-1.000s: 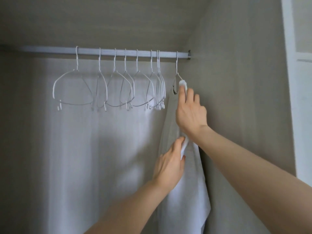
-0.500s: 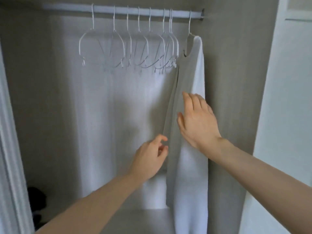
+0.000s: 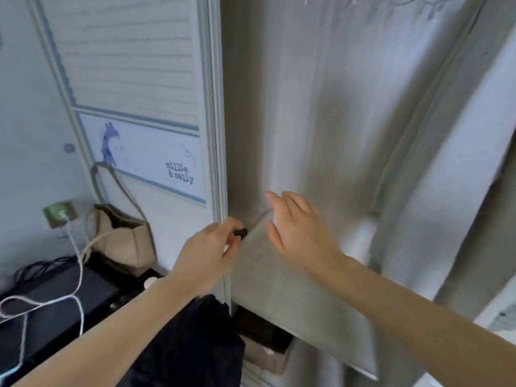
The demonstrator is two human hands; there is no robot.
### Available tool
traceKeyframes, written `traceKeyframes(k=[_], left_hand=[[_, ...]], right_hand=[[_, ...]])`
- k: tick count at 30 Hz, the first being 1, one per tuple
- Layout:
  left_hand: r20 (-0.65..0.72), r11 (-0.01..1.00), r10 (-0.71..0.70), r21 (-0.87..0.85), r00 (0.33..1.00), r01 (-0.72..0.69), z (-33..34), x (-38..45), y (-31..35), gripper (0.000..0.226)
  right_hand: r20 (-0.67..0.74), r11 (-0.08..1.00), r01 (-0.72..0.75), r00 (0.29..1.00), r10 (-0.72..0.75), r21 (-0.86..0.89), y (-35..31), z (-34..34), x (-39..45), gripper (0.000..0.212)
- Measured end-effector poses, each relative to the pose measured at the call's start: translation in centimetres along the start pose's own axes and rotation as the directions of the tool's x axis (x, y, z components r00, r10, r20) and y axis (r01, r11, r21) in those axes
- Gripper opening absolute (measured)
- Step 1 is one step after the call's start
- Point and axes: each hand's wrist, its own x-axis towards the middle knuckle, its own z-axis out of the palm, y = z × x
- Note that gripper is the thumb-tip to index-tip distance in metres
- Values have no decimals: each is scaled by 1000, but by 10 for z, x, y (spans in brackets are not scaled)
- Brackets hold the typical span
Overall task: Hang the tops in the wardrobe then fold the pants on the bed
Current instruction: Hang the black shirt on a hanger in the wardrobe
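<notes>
Gaze has swung down and left in the last half second: the rail is out of view, and only blurred hanger [image 3: 435, 5] tips show along the top edge. Both hands have come off the white top [image 3: 474, 169], which hangs by itself at the far right of the wardrobe [image 3: 307, 107]. We judge that this top is hung and the work is moving on to the next garment.

Our right hand [image 3: 300, 233] is released, with straight, spread fingers holding nothing, in front of a grey panel [image 3: 293, 297] low in the wardrobe. Our left hand [image 3: 206, 255] has dropped to the left edge of the opening. Its fingers are curled close to a small black object [image 3: 240, 233], but we cannot tell whether they pinch it or only sit beside it, nor what it is.

Motion blur smears much of the scene. The top is cut off above, so its hanger and hook are out of sight. A dark cloth [image 3: 195, 347] lies near us, below the left forearm; we cannot say whether it is one of the pants or another top. The bed is not in view. At the left, a beige bag [image 3: 122, 241] and a white cable [image 3: 79, 263] sit by a door with a giraffe picture [image 3: 109, 143].
</notes>
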Motion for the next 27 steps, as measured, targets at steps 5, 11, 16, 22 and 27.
traceKeyframes(k=[5, 11, 16, 22, 27], left_hand=[[40, 951, -293, 115, 955, 287, -23, -104, -40, 25], [181, 777, -627, 220, 758, 590, -17, -216, -72, 26], [287, 585, -803, 217, 522, 781, 5, -279, -79, 49], [206, 531, -845, 229, 493, 816, 22, -295, -74, 42], [-70, 675, -585, 509, 808, 533, 4, -300, -93, 12]], right_hand=[[191, 951, 159, 958, -213, 266, -69, 53, -38, 48], [489, 903, 77, 820, -298, 422, -113, 107, -83, 47], [759, 883, -145, 584, -287, 446, -150, 125, -116, 59], [705, 949, -79, 688, -169, 305, -191, 129, -129, 50], [616, 902, -174, 778, -120, 395, -189, 131, -125, 17]])
